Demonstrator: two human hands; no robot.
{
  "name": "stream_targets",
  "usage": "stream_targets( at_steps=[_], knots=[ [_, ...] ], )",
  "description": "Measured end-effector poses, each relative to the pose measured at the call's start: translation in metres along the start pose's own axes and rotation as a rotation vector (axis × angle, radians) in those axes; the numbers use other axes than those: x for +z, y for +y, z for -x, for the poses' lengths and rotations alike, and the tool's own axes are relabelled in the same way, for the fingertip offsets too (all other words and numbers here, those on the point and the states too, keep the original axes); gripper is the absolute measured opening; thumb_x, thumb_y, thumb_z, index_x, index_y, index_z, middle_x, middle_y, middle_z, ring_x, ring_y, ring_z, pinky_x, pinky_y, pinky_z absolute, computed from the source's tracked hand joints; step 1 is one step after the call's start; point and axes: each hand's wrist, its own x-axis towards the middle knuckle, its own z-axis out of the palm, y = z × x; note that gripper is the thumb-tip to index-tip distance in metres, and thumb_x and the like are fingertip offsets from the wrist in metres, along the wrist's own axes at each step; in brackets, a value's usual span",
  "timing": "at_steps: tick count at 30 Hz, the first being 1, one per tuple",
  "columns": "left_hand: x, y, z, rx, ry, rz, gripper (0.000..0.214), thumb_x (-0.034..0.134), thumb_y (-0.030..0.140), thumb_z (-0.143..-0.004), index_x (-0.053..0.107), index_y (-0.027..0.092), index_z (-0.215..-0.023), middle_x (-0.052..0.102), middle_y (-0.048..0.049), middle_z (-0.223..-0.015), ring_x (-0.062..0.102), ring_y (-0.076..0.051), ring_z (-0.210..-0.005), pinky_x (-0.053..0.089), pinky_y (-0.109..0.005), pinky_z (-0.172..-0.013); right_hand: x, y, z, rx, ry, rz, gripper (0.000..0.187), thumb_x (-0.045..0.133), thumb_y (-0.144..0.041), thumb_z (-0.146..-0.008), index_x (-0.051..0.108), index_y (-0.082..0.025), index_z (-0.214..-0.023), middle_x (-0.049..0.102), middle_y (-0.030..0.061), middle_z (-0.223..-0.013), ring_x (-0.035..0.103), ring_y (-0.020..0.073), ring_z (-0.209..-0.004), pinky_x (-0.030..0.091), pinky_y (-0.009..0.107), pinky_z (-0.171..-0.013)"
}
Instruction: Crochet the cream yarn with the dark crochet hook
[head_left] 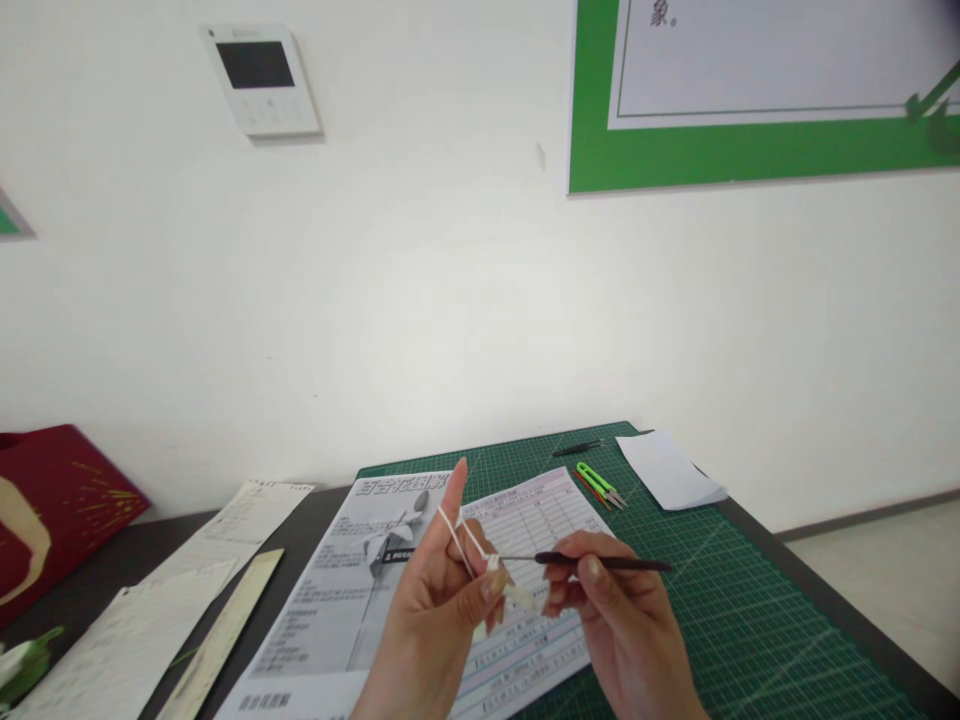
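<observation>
Pinched between the thumb and fingers of my left hand (442,590) is a small piece of white crochet work (519,597). White yarn (455,530) loops around its raised index finger and runs down to the piece. My right hand (611,610) grips a crochet hook (607,562) by its dark handle. The hook's thin metal shaft points left, and its tip meets the crochet work at my left fingertips. Both hands are above printed sheets, and the exact stitch at the tip is too small to make out.
Under the hands lie a printed pattern sheet (315,610) and a form (525,510) on a green cutting mat (750,620). Green thread snips (596,482), black tweezers (577,449) and white paper (667,470) sit behind. Leftward are a ruler (225,635), handwritten sheets (150,630) and a red bag (67,510).
</observation>
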Motion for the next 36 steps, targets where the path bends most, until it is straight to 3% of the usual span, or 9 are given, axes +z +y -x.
stream_targets(
  at_steps=[6, 15, 22, 30, 36],
  knots=[
    [0.001, 0.002, 0.002, 0.026, -0.016, -0.019, 0.086, 0.068, 0.015, -0.072, 0.022, 0.036, -0.141, 0.045, 0.0045, -0.07, 0.042, -0.008, -0.056, 0.034, -0.021, -0.049, -0.003, -0.002, -0.002, 0.01, -0.029, -0.026, 0.011, 0.069, -0.028, -0.077, 0.073, -0.019, -0.083, 0.071, 0.0031, -0.07, 0.064, 0.0119, -0.059, 0.054, 0.021, -0.056],
    [-0.001, 0.005, 0.002, 0.027, -0.074, 0.0, 0.086, 0.068, 0.013, -0.072, 0.022, 0.036, -0.141, 0.047, 0.0045, -0.065, 0.042, -0.009, -0.056, 0.032, -0.021, -0.048, -0.002, -0.005, -0.002, 0.052, -0.018, -0.066, 0.01, 0.069, -0.025, -0.078, 0.073, -0.017, -0.082, 0.071, 0.0034, -0.067, 0.064, 0.0114, -0.057, 0.053, 0.02, -0.055],
    [-0.008, 0.008, 0.001, 0.016, -0.16, -0.028, 0.079, 0.069, 0.015, -0.071, 0.033, 0.035, -0.138, 0.048, 0.0042, -0.064, 0.041, -0.009, -0.054, 0.032, -0.021, -0.047, -0.004, -0.006, -0.003, 0.049, -0.046, -0.04, 0.01, 0.069, -0.027, -0.077, 0.073, -0.019, -0.082, 0.071, 0.0032, -0.067, 0.064, 0.0122, -0.055, 0.053, 0.022, -0.054],
    [-0.007, 0.012, 0.004, -0.092, -0.221, -0.013, 0.078, 0.073, 0.017, -0.066, 0.04, 0.034, -0.134, 0.046, 0.0039, -0.063, 0.038, -0.008, -0.051, 0.029, -0.02, -0.044, -0.003, -0.014, -0.002, -0.119, -0.159, 0.086, 0.01, 0.069, -0.029, -0.077, 0.074, -0.021, -0.079, 0.065, 0.0031, -0.07, 0.062, 0.0141, -0.059, 0.052, 0.025, -0.054],
    [0.001, 0.004, 0.006, 0.031, -0.098, -0.019, 0.074, 0.072, 0.017, -0.069, 0.04, 0.036, -0.134, 0.044, 0.0046, -0.066, 0.041, -0.008, -0.056, 0.034, -0.019, -0.05, 0.003, -0.01, 0.003, -0.132, 0.01, 0.1, 0.01, 0.074, -0.031, -0.071, 0.075, -0.022, -0.076, 0.067, 0.0032, -0.066, 0.062, 0.0145, -0.054, 0.051, 0.026, -0.052]
  ],
)
